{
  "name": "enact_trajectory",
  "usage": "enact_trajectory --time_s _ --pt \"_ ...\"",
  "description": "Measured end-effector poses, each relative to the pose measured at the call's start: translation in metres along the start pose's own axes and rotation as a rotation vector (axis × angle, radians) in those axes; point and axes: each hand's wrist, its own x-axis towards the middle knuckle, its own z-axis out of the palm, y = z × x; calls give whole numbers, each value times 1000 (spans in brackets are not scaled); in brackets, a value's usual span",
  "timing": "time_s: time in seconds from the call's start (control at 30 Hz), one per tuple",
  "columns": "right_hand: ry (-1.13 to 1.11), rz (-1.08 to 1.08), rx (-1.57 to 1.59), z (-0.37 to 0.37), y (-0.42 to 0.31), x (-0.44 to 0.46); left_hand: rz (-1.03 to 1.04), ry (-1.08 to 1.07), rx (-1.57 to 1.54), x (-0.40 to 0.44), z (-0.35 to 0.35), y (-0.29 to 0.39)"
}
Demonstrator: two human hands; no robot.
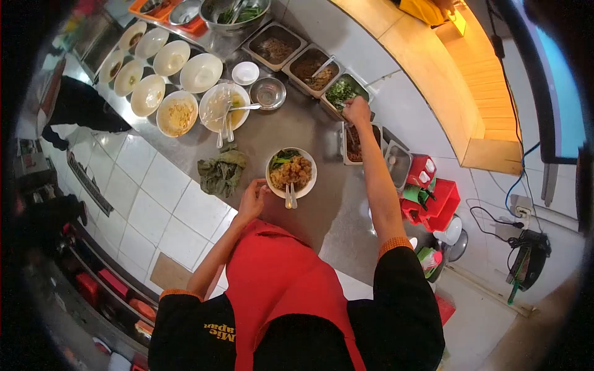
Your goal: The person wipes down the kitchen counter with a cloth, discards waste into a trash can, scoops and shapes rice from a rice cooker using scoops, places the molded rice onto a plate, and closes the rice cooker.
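Fingers drawn together, as it seems, our right hand (pixel 357 112) reaches into the metal pan (pixel 364 88) of chopped greens (pixel 339 93); its fingertips are hidden there, so we are not able to say whether they hold anything. Our left hand (pixel 252 199) is at the side of the bowl (pixel 314 179), its fingers loosely bent and not closed around it; whether one fingertip meets the rim, we cannot see surely. This bowl stands upright on the steel counter (pixel 266 133), just ahead of our red apron (pixel 284 266). As we judge, its filling is well advanced: brown, lumpy food (pixel 292 172) covers most of it, leafy greens (pixel 284 156) lie at the far side, and two utensil handles (pixel 291 196) reach over the near rim. We do not find chopped greens on top, so this addition appears to be not yet made. Next to the greens, the pan with a spoon (pixel 301 83) is touched by neither hand. Near our left hand lies a crumpled cloth (pixel 223 172), and beyond it stands a bowl holding cutlery (pixel 203 114), well apart from our work.
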Motion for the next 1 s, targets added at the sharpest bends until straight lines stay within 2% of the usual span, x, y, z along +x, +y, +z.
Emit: enact_trajectory --time_s 0.03,0.1,0.17,0.2,0.23,0.27,0.3,0.37,0.43,0.5,0.57,0.6,0.67,0.7,0.77,0.87,1.0 --pt "-34 69 111 -4 0 4 -4 -13 -20 3 2 0" --pt "25 63 165 -1 25 15 -3 -25 -35 11 5 2" --pt "-77 137 343 -1 53 19 35 -82 58 17 8 4" --pt "-53 115 460 -1 62 15 32 -90 65 19 10 8" --pt "-53 126 466 -1 72 9 -67 -167 -108 23 13 11" --pt "-73 65 600 -6 77 -1 -169 -241 -282 26 16 13" --pt "-95 2 733 -11 76 -12 -180 -245 -275 28 19 13" --pt "-139 58 773 -39 43 -57 -169 -406 -687 34 23 11" --pt "-212 186 951 -45 21 -101 -161 -396 -615 41 27 4" --pt "-221 73 1011 -27 19 -137 -144 -393 -548 46 31 -6" --pt "-156 79 1081 -8 7 -174 -157 -263 -379 51 33 -13" --pt "-153 82 1080 -3 3 -191 -157 -266 -378 53 32 -13" --pt "24 -37 589 5 -5 -220 -238 -218 -326 52 27 -8" --pt "27 -32 591 7 -8 -228 -239 -222 -322 49 23 -4" --pt "217 -70 476 10 -11 -240 -233 -202 -336 43 16 1" --pt "334 -70 498 15 -4 -243 -251 -141 -365 36 9 -2" --pt "303 75 553 21 4 -240 -208 -136 -340 29 0 -12"
